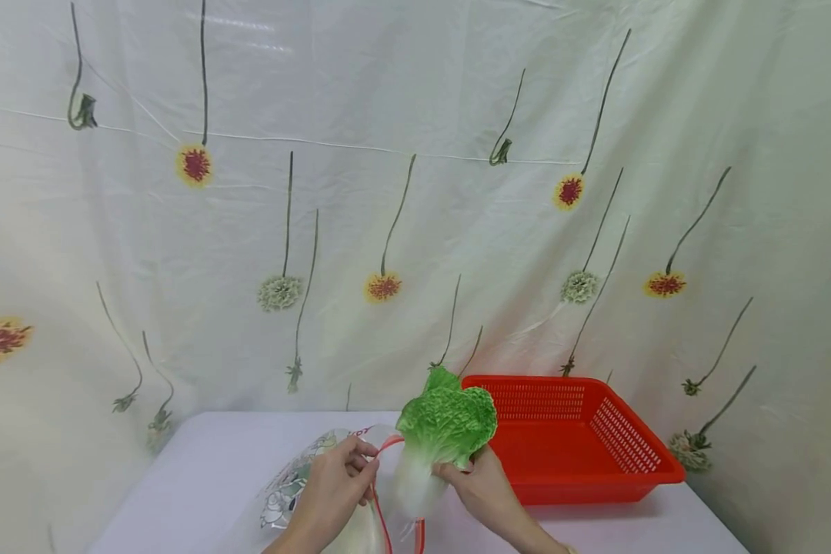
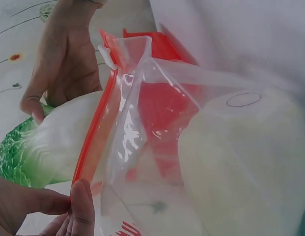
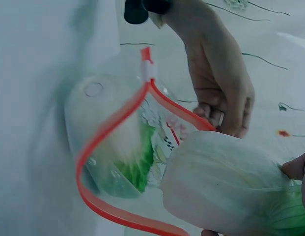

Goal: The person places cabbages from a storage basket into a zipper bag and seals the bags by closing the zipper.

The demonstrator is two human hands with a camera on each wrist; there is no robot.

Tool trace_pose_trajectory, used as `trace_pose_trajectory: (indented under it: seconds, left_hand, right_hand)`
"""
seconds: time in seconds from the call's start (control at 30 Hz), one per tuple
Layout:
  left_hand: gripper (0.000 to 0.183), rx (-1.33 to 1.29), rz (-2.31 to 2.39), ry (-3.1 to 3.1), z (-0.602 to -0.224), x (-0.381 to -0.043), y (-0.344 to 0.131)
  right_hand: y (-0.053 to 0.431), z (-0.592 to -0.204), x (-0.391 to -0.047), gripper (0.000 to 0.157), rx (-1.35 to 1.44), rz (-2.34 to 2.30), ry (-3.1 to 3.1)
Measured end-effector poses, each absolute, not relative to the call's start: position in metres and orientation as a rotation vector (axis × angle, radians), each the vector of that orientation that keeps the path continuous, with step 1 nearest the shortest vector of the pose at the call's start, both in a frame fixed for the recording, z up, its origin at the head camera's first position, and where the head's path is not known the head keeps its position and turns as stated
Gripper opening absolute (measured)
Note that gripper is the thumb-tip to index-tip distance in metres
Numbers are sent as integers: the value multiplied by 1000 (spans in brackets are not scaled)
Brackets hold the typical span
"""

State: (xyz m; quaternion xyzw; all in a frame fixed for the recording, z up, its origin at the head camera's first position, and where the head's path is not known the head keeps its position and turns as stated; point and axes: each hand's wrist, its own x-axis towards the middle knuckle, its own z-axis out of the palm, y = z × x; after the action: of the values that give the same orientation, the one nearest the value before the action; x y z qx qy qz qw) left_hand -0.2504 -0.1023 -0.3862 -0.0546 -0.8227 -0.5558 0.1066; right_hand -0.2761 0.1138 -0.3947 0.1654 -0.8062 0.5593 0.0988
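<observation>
At the near side of a white table (image 1: 194, 462), one cabbage (image 3: 120, 152) lies inside a clear zip bag (image 1: 287, 500) with printed pictures, its mouth edged by a red strip (image 1: 379, 514) and spread open. One white slider (image 3: 150, 73) sits at a corner of that strip. A person's left hand (image 1: 339, 485) pinches the strip between thumb and forefinger, the tips closed together on it, the other fingers bent behind.

Just to the right, the right hand (image 1: 481, 481) grips a second cabbage (image 1: 450, 419), thumb laid across its pale stalk and fingers parted to its width, curled around the far side. The green leaves rise above the thumb, tilted away to the far side; the white base points down at the bag's mouth, though whether it has crossed the strip cannot be told. The cabbages in view number two, one bagged and one in hand; the bag, one.

Farther off to the right stands a single red basket (image 1: 561, 494) with slatted walls. Behind the table hangs a pale, flower-printed curtain (image 1: 388, 92).
</observation>
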Motion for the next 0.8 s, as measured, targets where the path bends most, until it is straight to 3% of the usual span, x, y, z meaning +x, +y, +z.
trace_pose_trajectory:
  seconds: [0.23, 0.5, 0.63, 0.8]
  left_hand:
    - [10, -161, -1687, -2380, -387, -250, -101]
    - [9, -198, -1641, -2361, -390, -250, -100]
    - [6, -222, -1547, -2370, -388, -248, -99]
    - [4, -225, -1444, -2336, -385, -245, -97]
  right_hand:
    - [98, -424, -268, 75, 701, 1819, -2470]
    - [100, -432, -270, 63, 890, 1849, -2566]
    - [105, -432, -271, 62, 1075, 1935, -2579]
    - [106, -436, -271, 63, 1085, 2032, -2523]
